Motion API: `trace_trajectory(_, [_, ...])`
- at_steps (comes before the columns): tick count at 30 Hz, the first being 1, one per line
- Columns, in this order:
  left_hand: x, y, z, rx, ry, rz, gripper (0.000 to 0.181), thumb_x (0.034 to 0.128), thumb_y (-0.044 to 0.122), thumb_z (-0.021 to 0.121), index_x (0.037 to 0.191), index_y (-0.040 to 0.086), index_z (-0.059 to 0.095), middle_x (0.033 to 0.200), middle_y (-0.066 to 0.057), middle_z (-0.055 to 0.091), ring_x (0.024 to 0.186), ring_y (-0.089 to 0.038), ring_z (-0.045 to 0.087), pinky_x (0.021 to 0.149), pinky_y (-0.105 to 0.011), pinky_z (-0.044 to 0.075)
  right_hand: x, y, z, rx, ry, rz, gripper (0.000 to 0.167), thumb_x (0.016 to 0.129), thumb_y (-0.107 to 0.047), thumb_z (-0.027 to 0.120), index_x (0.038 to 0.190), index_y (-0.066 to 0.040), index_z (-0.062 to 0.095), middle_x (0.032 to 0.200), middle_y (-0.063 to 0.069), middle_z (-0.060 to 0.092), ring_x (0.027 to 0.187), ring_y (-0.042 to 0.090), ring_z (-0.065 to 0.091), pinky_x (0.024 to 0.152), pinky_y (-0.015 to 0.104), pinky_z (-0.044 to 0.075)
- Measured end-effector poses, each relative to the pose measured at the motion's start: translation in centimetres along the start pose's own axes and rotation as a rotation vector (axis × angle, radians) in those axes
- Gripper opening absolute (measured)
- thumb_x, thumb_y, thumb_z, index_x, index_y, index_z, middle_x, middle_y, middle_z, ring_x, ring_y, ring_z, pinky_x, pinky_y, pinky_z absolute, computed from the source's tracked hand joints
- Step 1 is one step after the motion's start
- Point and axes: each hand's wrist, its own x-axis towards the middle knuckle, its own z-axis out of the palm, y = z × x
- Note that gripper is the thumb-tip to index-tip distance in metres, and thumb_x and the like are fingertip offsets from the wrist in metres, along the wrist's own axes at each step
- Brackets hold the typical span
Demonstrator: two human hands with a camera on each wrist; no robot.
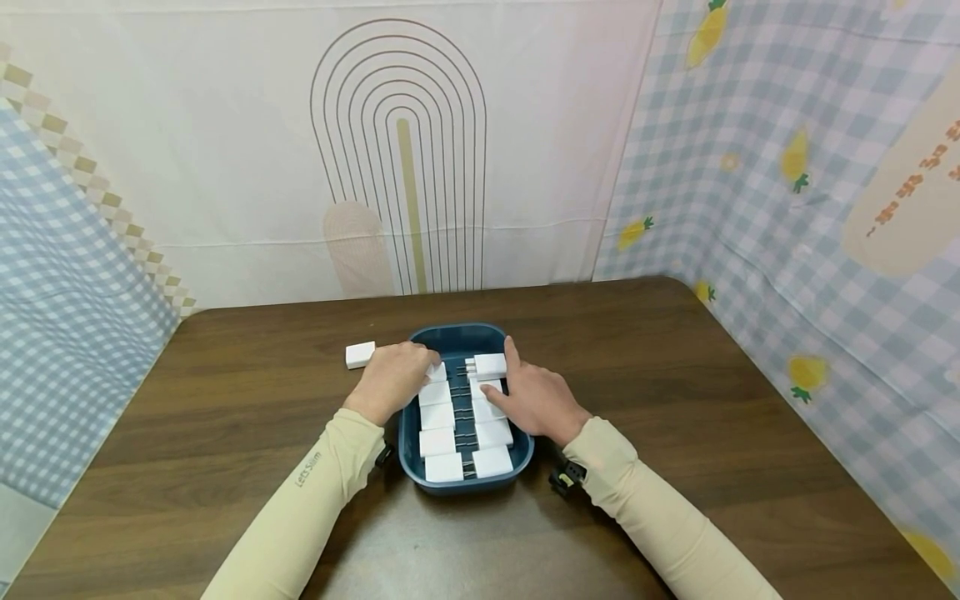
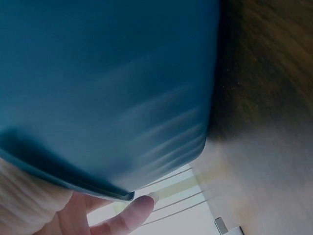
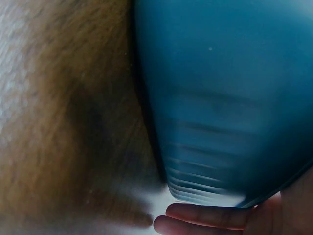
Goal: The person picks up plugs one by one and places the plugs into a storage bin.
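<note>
A dark blue plastic tray (image 1: 467, 485) holds two columns of white plug-in chargers, their metal prongs pointing to the middle. My left hand (image 1: 396, 375) reaches over the tray's left rim, curled fingers pinching the far charger (image 1: 437, 373) of the left column; its fingertips are partly hidden. At the right rim rests my right hand (image 1: 542, 400), thumb over the right column and index finger stretched beside the far right charger (image 1: 490, 364). In the right wrist view, straight fingers (image 3: 205, 215) show near the tray's outer wall (image 3: 215, 98).
One more white charger (image 1: 360, 355) lies on the brown wooden table (image 1: 637, 350), left of the tray. Patterned cloth (image 1: 540, 150) hangs behind the table, with checked cloth at both sides.
</note>
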Motion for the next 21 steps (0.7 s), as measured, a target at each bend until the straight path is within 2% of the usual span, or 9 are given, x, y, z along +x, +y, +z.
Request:
trace_trajectory(14, [0.04,0.10,-0.08,-0.013,-0.012,-0.011,0.022,0.0878,0.013,0.078,0.110,0.013,0.078,0.105,-0.009,0.078,0.087,-0.023,0.074,0.069,-0.038,0.062,-0.02,-0.03,-0.03,-0.003,-0.011,0.010,0.090,0.101,-0.054,0.049,0.161,0.001,0.010,0.133,0.021,0.066,0.111,0.027,0.070,0.090,0.044,0.058])
trace_trajectory(21, [0.00,0.10,-0.02,-0.004,-0.011,-0.013,0.022,0.0873,0.014,0.079,0.110,0.013,0.078,0.105,-0.010,0.078,0.088,-0.023,0.074,0.069,-0.039,0.062,-0.05,-0.05,-0.04,0.000,-0.014,0.010,0.091,0.101,-0.054,0.050,0.161,0.001,0.009,0.136,0.021,0.064,0.114,0.028,0.069,0.093,0.045,0.057])
